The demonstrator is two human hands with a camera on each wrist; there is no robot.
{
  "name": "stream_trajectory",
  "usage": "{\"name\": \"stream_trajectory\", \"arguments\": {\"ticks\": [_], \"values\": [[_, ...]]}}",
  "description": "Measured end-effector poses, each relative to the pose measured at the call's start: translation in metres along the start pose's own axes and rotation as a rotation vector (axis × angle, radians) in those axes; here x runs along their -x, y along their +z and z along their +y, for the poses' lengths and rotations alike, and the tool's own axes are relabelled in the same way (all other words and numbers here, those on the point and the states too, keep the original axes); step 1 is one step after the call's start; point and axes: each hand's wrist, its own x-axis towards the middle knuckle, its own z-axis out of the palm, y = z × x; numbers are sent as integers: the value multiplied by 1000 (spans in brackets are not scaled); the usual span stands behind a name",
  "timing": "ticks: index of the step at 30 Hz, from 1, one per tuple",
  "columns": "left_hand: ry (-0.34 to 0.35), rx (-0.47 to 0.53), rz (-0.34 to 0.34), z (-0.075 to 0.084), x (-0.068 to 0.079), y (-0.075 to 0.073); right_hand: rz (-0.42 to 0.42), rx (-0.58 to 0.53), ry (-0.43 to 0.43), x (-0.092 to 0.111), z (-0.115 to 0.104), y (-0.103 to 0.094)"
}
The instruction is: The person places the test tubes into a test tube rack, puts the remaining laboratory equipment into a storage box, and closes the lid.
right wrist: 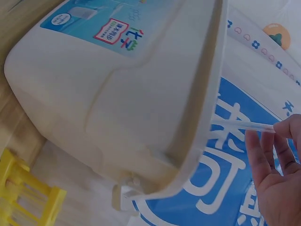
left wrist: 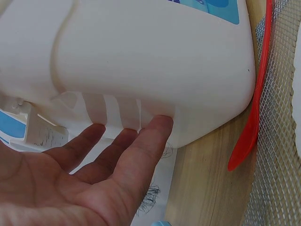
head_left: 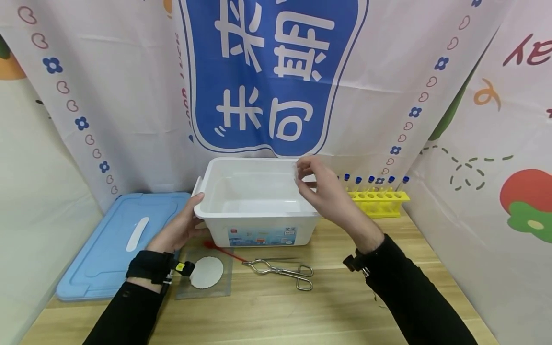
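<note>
A white plastic storage bin (head_left: 263, 232) with a blue label stands at the back of the wooden table. My left hand (head_left: 182, 227) is at its left side; in the left wrist view the extended fingers (left wrist: 146, 141) touch the bin's outer wall (left wrist: 141, 61). Above the bin's right rim, my right hand (head_left: 321, 189) pinches a thin, clear stick-like piece (right wrist: 247, 125) between thumb and fingertips. One end of that piece is hidden behind the bin's rim in the right wrist view, so its exact kind cannot be told.
A blue lid (head_left: 108, 239) lies left. In front are a wire gauze (head_left: 226, 287) with a white round centre, a red spoon (head_left: 230, 253) and metal crucible tongs (head_left: 280, 271). Right of the bin stands a yellow rack (head_left: 384, 211) with several blue-capped tubes. A printed cloth (head_left: 142, 96) hangs behind.
</note>
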Motion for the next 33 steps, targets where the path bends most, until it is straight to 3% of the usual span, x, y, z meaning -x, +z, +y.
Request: {"name": "stream_trajectory", "arguments": {"ticks": [13,19,33], "values": [[5,-8,-2,1,0,0,-185,-67,60,-28,15,31],[-16,16,11,2,-1,0,-255,-24,40,-38,23,44],[3,-12,-3,0,0,0,-480,17,94,-51,33,65]]}}
